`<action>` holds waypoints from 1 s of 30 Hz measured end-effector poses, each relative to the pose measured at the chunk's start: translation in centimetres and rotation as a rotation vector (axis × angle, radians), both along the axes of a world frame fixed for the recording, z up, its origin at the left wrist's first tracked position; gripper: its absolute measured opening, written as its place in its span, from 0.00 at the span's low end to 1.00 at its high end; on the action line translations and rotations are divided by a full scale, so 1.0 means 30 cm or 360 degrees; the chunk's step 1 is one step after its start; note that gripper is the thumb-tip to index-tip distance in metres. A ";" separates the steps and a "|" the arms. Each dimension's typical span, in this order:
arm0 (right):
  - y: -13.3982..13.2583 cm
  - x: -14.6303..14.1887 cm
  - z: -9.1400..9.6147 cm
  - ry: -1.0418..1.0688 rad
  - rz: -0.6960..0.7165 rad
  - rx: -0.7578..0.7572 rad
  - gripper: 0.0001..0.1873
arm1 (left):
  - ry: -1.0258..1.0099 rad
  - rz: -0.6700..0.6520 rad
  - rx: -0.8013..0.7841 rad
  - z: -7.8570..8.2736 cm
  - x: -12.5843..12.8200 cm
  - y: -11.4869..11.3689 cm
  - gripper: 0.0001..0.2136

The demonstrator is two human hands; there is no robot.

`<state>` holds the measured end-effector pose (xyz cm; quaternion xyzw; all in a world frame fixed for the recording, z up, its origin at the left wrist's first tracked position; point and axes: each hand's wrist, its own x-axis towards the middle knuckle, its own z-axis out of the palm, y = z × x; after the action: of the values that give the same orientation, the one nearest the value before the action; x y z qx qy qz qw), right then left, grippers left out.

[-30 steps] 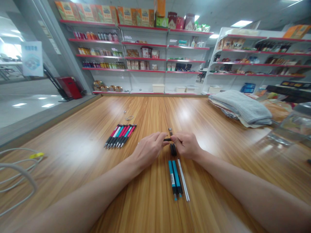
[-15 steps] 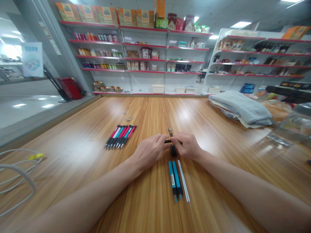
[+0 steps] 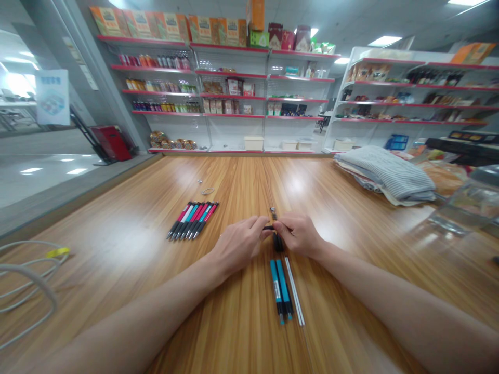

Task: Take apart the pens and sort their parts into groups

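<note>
My left hand (image 3: 239,240) and my right hand (image 3: 299,232) meet over the middle of the table. Both are closed, pinching a slim black pen grip (image 3: 268,227) between them, one at each end. Its ends are hidden by my fingers. Just beneath, by my right fingers, lie black pen pieces (image 3: 278,243), partly covered. Small metal pen parts (image 3: 273,212) rest beyond my fingertips. Closer to me are two blue pen barrels (image 3: 281,284) with black ends, side by side, and two thin white refills (image 3: 295,292) to their right.
A row of assembled pens (image 3: 192,220) in pink, blue and white lies to the left, with a thin ring (image 3: 207,191) behind it. A white cable (image 3: 29,280) coils at far left. Folded striped cloth (image 3: 385,171) and a clear container (image 3: 463,202) stand right.
Little differs. The hands stay over the same spot, and a slightly shorter stretch of the black pen grip shows between the fingers. The laid-out pens and parts remain in place.
</note>
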<state>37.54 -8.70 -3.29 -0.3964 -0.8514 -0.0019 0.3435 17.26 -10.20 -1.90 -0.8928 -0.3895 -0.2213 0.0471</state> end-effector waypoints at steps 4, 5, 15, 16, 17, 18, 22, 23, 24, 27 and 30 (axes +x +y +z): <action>0.003 0.000 0.000 -0.0006 0.0008 -0.0014 0.20 | 0.0043 0.0019 0.0014 -0.001 0.005 -0.003 0.13; 0.002 -0.001 0.001 -0.0008 0.0006 -0.0019 0.20 | 0.0060 0.0032 0.0031 0.000 0.005 -0.002 0.13; 0.029 0.024 0.004 0.0179 -0.0212 -0.0009 0.21 | 0.0099 0.0191 0.0115 -0.005 -0.012 0.018 0.12; 0.041 0.032 0.000 0.0235 -0.0298 -0.0010 0.20 | 0.0104 0.0225 0.0098 -0.007 -0.013 0.021 0.12; 0.056 0.043 -0.007 0.0281 -0.0391 -0.0019 0.20 | 0.0109 0.0254 0.0081 -0.010 -0.015 0.024 0.12; 0.072 0.056 -0.016 0.0308 -0.0478 -0.0037 0.19 | 0.0112 0.0278 0.0063 -0.013 -0.017 0.028 0.12; 0.158 0.127 -0.062 0.0251 -0.0707 -0.0271 0.19 | 0.0088 0.0381 -0.0006 -0.028 -0.018 0.046 0.10; 0.185 0.145 -0.071 0.0233 -0.0755 -0.0357 0.19 | 0.0081 0.0400 -0.0022 -0.031 -0.016 0.050 0.10; 0.215 0.161 -0.078 0.0209 -0.0798 -0.0416 0.18 | 0.0074 0.0412 -0.0038 -0.033 -0.012 0.053 0.10; 0.306 0.186 -0.079 0.0146 -0.0866 -0.0473 0.15 | 0.0058 0.0421 -0.0076 -0.036 -0.001 0.061 0.11; 0.380 0.181 -0.067 0.0121 -0.0834 -0.0469 0.12 | 0.0052 0.0430 -0.0100 -0.037 0.000 0.064 0.11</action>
<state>42.97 2.70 -5.29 -0.6481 -0.6977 0.0478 0.3015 17.27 -8.28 -3.01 -0.8368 -0.5120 -0.1862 0.0548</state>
